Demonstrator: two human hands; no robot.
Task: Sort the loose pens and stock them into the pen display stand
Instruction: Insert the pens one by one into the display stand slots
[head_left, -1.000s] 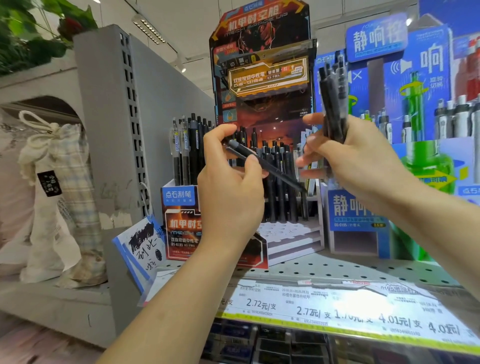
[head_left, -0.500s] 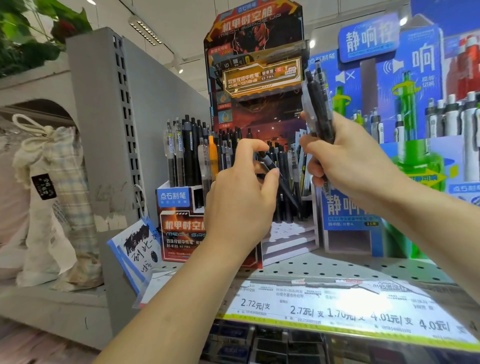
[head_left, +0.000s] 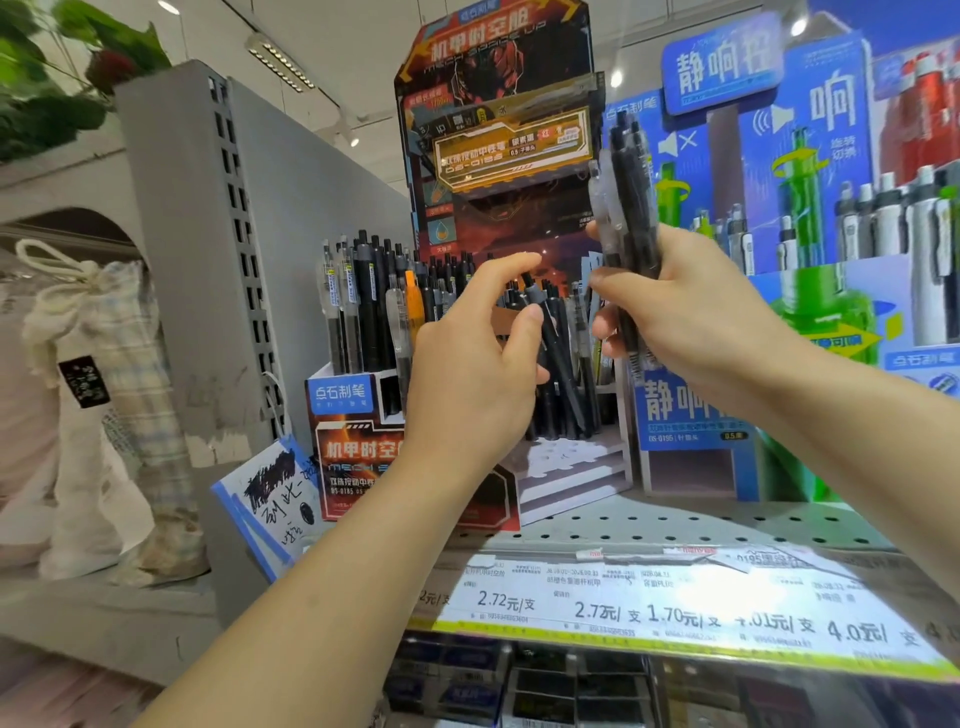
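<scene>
A: Where are the pens?
B: The right hand (head_left: 691, 317) grips a bundle of black pens (head_left: 626, 208) upright. The left hand (head_left: 478, 364) pinches one black pen (head_left: 558, 353) among those standing in the pen display stand (head_left: 358, 457).

Bright, even shop lighting. Source overhead: ceiling light strip (head_left: 279, 61) and small spotlights (head_left: 616, 79) behind the displays. Shadows soft and faint. Strong glare on the price label strip (head_left: 691, 603) along the shelf edge, part of the print washed out to white (right half worst). Motion blur on the bundle of pens (head_left: 626, 208) and on the blue sign (head_left: 722, 62). Wide-angle bending at the edges; grey upright panel (head_left: 208, 260) leans inward. Leaves (head_left: 57, 67) top left soft.
</scene>
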